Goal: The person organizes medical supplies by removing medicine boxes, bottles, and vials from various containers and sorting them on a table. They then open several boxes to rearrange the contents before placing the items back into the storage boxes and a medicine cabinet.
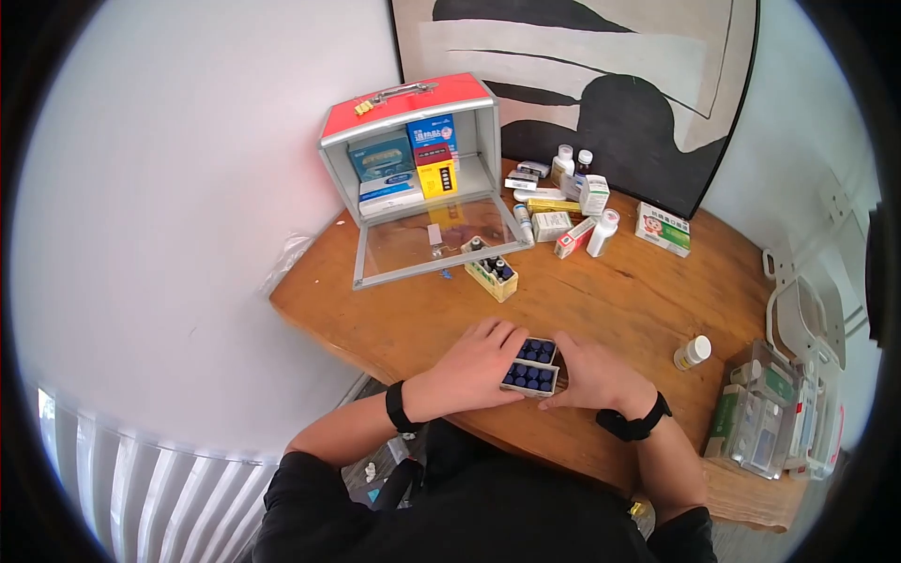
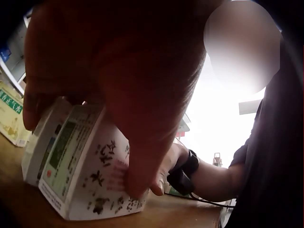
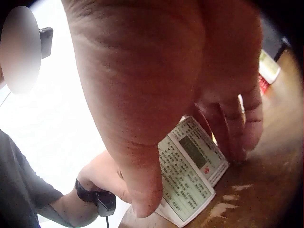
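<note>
Two small open cartons of dark-capped vials stand side by side near the table's front edge: the front carton (image 1: 531,378) and the back carton (image 1: 538,351). My left hand (image 1: 476,368) grips them from the left, thumb on the front one. From the right, my right hand (image 1: 601,375) holds the same pair between thumb and fingers. The left wrist view shows the printed white side of one carton (image 2: 95,166) under the left hand (image 2: 114,71). Printed panels of a carton (image 3: 183,180) show below the right hand (image 3: 156,80) in the right wrist view.
Behind stands a red-topped case (image 1: 404,103) with boxes inside and its clear door lowered. Another vial carton (image 1: 491,275) sits by that door. Medicine boxes and bottles cluster at the back, a white bottle (image 1: 693,353) stands right, beside a clear bin (image 1: 765,413).
</note>
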Available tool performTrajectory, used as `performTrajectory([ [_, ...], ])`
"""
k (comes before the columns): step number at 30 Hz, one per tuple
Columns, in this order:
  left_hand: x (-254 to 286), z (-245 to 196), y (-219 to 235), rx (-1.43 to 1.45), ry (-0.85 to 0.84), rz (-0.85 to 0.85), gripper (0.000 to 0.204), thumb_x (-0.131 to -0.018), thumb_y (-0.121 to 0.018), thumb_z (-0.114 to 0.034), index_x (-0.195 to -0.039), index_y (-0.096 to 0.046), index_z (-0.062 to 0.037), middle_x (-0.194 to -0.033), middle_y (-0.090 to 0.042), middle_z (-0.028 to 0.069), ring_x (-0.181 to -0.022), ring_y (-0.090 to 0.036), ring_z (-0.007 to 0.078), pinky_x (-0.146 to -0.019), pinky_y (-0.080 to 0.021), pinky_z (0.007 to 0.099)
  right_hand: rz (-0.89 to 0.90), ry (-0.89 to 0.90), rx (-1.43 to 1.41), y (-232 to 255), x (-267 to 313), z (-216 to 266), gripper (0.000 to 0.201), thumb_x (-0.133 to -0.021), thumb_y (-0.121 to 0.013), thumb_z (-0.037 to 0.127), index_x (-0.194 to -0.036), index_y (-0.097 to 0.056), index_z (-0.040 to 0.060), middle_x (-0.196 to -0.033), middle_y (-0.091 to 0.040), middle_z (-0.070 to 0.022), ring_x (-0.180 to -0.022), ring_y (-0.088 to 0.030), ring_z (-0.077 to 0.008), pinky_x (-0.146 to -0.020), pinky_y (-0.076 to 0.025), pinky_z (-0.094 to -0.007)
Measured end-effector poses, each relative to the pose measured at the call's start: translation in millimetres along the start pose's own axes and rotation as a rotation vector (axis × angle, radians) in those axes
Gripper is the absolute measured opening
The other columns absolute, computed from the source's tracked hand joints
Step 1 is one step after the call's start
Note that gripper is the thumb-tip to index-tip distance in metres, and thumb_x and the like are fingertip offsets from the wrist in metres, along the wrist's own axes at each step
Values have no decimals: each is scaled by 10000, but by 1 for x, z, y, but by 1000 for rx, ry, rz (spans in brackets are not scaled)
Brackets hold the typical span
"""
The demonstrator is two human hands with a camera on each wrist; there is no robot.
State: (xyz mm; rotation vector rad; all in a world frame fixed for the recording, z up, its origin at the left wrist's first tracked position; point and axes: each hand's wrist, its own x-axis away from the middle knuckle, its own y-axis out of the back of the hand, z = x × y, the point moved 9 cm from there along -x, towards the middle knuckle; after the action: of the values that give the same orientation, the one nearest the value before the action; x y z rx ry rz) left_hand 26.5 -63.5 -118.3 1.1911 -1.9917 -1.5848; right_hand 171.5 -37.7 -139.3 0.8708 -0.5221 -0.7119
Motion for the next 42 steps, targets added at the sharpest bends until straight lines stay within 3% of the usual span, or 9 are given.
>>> performTrajectory([
  [7,-9,3,7,-132,-30,83,724,-677,-945,-352,-1219,-606,-11,-1126,-678,150,-1067,-682,346,-901,-556,467,93,-13,78,1,-16,9,976,-674,-1010,450,-1422,-545,28,-1281,-693,-259,-1213,-673,-453,-1013,-563,-490],
  [15,13,16,93,-22,153,-55,838,-721,-938,-507,-1355,-630,-52,-1181,-737,189,-1078,-750,384,-918,-609,459,21,173,-351,74,-20,12,977,-770,-973,491,-1523,-559,25,-1323,-733,-184,-1213,-703,-301,-976,-589,-402],
  [20,-4,128,185,-146,588,-193,894,-728,-926,-540,-1307,-581,47,-1132,-744,287,-1066,-748,427,-921,-594,493,77,208,-649,83,-53,-3,472,-928,-902,274,-1292,-708,45,-1039,-764,-33,-964,-699,-113,-836,-554,-279],
  [25,-57,251,222,-301,811,-173,841,-718,-907,-547,-1242,-672,67,-1122,-773,268,-1032,-770,401,-927,-602,449,138,165,-758,65,-87,-40,385,-962,-859,212,-1273,-719,34,-1004,-774,-32,-862,-707,-96,-742,-544,-250],
  [27,-70,300,213,-273,970,-12,733,-704,-906,-523,-1173,-788,27,-1205,-791,228,-1100,-776,346,-956,-601,411,197,73,-833,49,-94,-63,354,-978,-841,220,-1257,-727,33,-975,-773,-27,-830,-698,-85,-713,-533,-240],
  [33,-85,467,172,-19,1132,-95,685,-671,-904,-486,-1173,-830,-26,-1254,-794,191,-1165,-769,308,-995,-596,378,391,-37,-1003,8,-103,-102,305,-1018,-793,244,-1223,-746,23,-932,-780,-33,-680,-642,-58,-607,-497,-210],
  [39,-103,459,157,-110,1127,-207,867,-859,-715,-706,-1389,-720,-20,-1489,-650,261,-1435,-603,355,-1145,-501,388,466,-5,-1068,3,-105,-104,317,-1026,-778,227,-1253,-742,9,-934,-787,-56,-700,-691,-75,-638,-556,-226],
  [41,-96,447,151,183,1158,-272,893,-927,-619,-757,-1417,-696,-14,-1508,-619,289,-1469,-561,377,-1187,-458,369,466,20,-1077,4,-105,-103,301,-1035,-764,210,-1254,-741,5,-966,-799,-71,-733,-718,-91,-657,-578,-237],
  [42,-95,440,153,184,1155,-260,896,-955,-583,-763,-1424,-695,-8,-1514,-631,269,-1438,-591,399,-1118,-533,463,472,16,-1082,3,-105,-103,301,-1035,-764,210,-1254,-741,5,-966,-799,-71,-733,-718,-91,-657,-578,-237],
])
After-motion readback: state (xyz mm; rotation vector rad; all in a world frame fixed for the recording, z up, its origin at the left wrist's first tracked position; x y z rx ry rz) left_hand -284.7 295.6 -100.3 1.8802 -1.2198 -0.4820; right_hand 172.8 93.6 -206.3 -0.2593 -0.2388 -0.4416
